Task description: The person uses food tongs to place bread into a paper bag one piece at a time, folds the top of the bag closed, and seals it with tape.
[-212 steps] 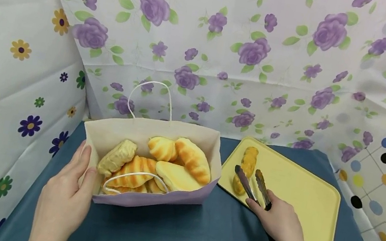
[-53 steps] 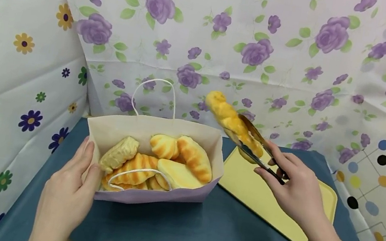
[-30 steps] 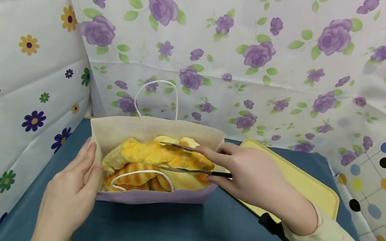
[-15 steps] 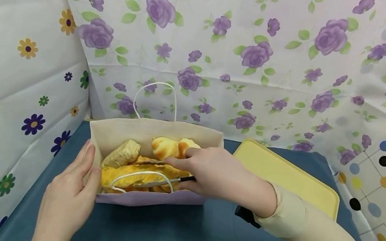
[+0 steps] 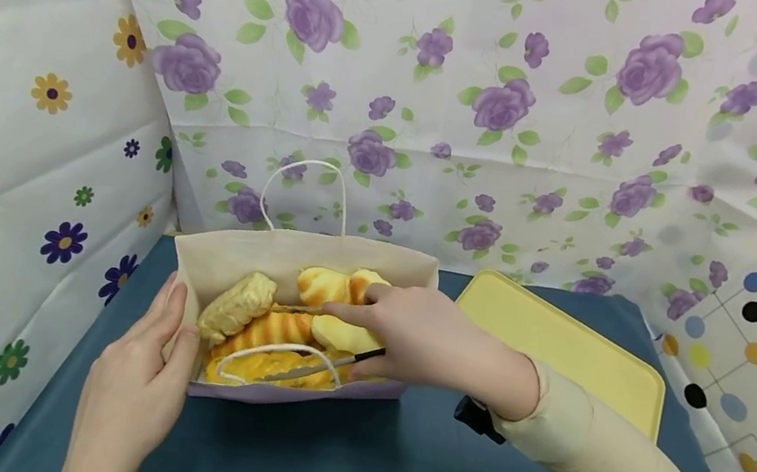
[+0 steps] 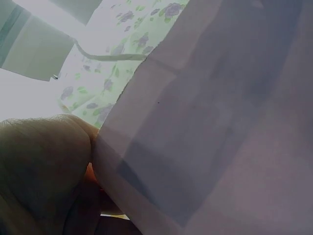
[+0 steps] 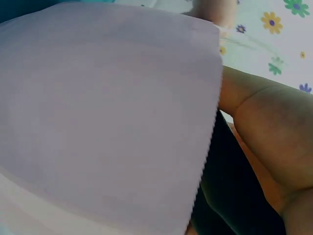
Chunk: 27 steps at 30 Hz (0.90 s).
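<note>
My left hand [image 5: 134, 383] grips the left edge of a lilac paper bag [image 5: 301, 399], thumb inside and fingers outside. In the left wrist view the bag's side wall [image 6: 220, 122] fills most of the picture. My right hand [image 5: 436, 342] reaches over the bag's right part and holds food tongs [image 5: 329, 363], their two arms spread apart. A yellow twisted bread [image 5: 242, 367] lies along the near wall, under the front handle, partly hidden. Behind it are a striped bread [image 5: 280, 328], a pale roll [image 5: 238, 307] and other breads. Black tongs handles [image 7: 237, 186] show in the right wrist view.
A yellow tray [image 5: 584, 347] lies right of the bag on the blue tablecloth [image 5: 341, 469], partly behind my right forearm. The bag's white rear handle [image 5: 311, 163] stands up. Flowered cloth [image 5: 405, 67] hangs behind; a dotted cloth hangs right.
The tongs lifted the twisted bread off the tray, carried it left and lowered it into the bag. Their arms have since spread, and the bread sits lower by the near wall. My left hand stayed.
</note>
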Each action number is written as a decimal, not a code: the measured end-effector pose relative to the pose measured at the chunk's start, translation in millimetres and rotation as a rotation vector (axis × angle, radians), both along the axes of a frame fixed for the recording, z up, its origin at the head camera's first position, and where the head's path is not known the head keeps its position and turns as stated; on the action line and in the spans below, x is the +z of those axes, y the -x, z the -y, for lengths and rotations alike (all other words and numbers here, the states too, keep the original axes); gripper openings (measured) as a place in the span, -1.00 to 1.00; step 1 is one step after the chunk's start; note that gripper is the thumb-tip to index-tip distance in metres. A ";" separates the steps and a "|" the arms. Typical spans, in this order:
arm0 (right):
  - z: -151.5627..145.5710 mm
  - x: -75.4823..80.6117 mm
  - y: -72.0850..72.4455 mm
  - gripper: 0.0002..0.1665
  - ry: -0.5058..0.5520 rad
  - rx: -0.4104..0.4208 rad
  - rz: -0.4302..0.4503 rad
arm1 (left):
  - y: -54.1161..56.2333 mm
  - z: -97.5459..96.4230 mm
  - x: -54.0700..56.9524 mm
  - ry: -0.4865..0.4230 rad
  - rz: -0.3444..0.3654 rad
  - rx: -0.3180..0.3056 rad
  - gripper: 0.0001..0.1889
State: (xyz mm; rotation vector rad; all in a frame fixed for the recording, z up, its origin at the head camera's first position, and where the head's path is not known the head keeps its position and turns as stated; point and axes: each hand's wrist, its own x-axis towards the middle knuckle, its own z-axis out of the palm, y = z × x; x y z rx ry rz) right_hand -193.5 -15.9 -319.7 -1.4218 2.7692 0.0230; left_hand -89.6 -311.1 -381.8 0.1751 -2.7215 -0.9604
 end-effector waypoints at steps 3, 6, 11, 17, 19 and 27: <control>-13.0 1.8 -0.7 -0.02 0.082 -0.036 0.038 | 0.7 -2.0 0.4 -0.006 0.000 -0.004 -0.36; -32.0 1.8 -1.5 -0.01 0.215 -0.077 0.098 | 1.2 -3.6 0.9 -0.011 -0.003 -0.006 -0.37; -71.9 -6.7 -7.1 0.07 0.504 -0.160 0.118 | 1.2 -5.2 1.9 -0.014 -0.009 0.006 -0.37; -123.1 -23.8 -26.4 0.10 0.685 -0.436 0.089 | 0.3 -2.6 0.2 -0.017 -0.001 0.022 -0.38; -137.8 -33.0 -33.3 0.04 0.692 -0.539 0.107 | 0.0 -1.7 -0.8 -0.018 0.009 0.025 -0.38; -165.9 -104.0 -51.8 -0.01 0.591 -0.830 0.276 | 0.8 -3.3 -1.2 -0.007 0.024 0.036 -0.38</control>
